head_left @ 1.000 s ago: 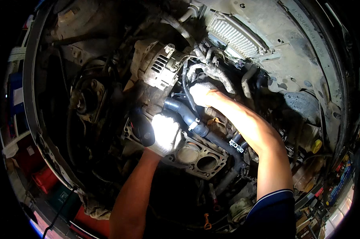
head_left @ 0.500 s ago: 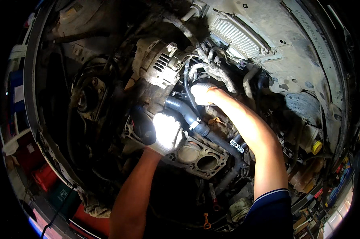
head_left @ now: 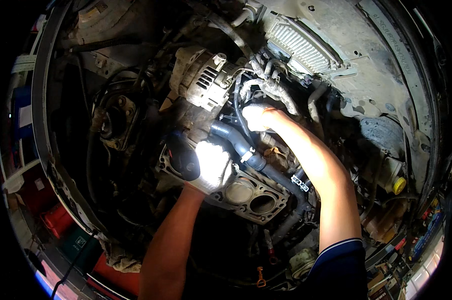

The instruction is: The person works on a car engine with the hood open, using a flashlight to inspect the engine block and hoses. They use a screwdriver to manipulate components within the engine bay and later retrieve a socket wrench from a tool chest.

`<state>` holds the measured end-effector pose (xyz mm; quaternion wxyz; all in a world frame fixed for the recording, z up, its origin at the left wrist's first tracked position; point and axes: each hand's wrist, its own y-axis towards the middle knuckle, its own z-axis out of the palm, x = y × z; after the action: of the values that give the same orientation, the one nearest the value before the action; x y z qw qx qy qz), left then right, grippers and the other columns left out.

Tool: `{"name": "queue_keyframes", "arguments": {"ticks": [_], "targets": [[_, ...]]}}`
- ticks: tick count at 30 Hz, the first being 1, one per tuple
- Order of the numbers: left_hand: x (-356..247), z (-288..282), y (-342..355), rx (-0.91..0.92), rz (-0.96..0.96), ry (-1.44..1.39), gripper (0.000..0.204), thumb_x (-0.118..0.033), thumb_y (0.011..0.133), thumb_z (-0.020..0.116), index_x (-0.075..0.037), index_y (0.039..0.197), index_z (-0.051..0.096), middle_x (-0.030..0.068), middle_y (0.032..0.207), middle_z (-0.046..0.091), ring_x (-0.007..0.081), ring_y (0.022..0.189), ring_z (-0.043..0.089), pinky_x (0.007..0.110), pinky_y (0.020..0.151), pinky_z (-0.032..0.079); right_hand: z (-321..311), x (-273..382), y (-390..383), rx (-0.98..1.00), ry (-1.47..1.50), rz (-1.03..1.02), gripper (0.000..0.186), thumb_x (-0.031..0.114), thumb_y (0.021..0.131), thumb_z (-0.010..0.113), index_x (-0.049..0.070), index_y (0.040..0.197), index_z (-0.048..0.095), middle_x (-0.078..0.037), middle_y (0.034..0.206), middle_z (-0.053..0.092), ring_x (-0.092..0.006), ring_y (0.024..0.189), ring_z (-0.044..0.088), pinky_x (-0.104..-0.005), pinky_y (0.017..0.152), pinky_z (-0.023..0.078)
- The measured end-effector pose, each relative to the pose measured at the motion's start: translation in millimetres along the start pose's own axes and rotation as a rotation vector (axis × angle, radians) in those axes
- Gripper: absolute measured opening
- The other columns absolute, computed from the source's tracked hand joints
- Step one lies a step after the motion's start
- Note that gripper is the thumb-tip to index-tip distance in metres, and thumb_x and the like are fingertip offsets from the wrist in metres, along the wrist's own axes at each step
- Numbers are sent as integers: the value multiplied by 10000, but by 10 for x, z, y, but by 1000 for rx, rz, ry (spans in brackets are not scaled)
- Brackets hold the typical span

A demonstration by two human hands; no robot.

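Leaning over the open engine bay, the person has both hands deep among the parts, and the job looks to me well into its stripping-down stage. The cylinder-head face (head_left: 248, 192) lies bare near the middle of the bay, two round bores showing, so whatever sat on top of it is already off. The left hand (head_left: 211, 167) is washed out by a strong light and I cannot tell whether it is clenched or flat; it rests against the left end of that bare face, next to a dark rounded thing (head_left: 182, 159) that may be a lamp or a tool. The right hand (head_left: 256, 116) reaches further back, just behind the black rubber hose (head_left: 236, 141), and seems closed around something under the wrapped wiring loom (head_left: 266, 89), though the fingers are hidden and I cannot say what it grips. The hose still runs across the block with its clamp (head_left: 247, 156) in place, and the alternator (head_left: 201, 82) is still mounted at the upper left of the engine. By my reckoning the hose, the loom and the alternator are what is left to deal with.
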<state>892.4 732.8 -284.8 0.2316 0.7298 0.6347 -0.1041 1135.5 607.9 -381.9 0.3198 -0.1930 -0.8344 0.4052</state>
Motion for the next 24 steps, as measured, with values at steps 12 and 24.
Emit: {"name": "queue_keyframes", "arguments": {"ticks": [12, 24], "targets": [[-2, -77, -38, 37, -49, 31, 153, -179, 818, 728, -80, 897, 643, 132, 837, 589, 331, 804, 587, 460, 795, 481, -163, 34, 189, 155, -45, -63, 337, 237, 861, 712, -52, 1028, 757, -233, 988, 759, -332, 873, 739, -443, 743, 592], [-52, -96, -9, 27, -45, 57, 114, -165, 812, 713, -93, 860, 639, 123, 820, 583, 325, 782, 578, 451, 765, 478, -461, 253, -766, 117, 16, 181, 206, 179, 864, 655, -8, 878, 741, -184, 816, 716, -275, 681, 657, -431, 624, 524]]}}
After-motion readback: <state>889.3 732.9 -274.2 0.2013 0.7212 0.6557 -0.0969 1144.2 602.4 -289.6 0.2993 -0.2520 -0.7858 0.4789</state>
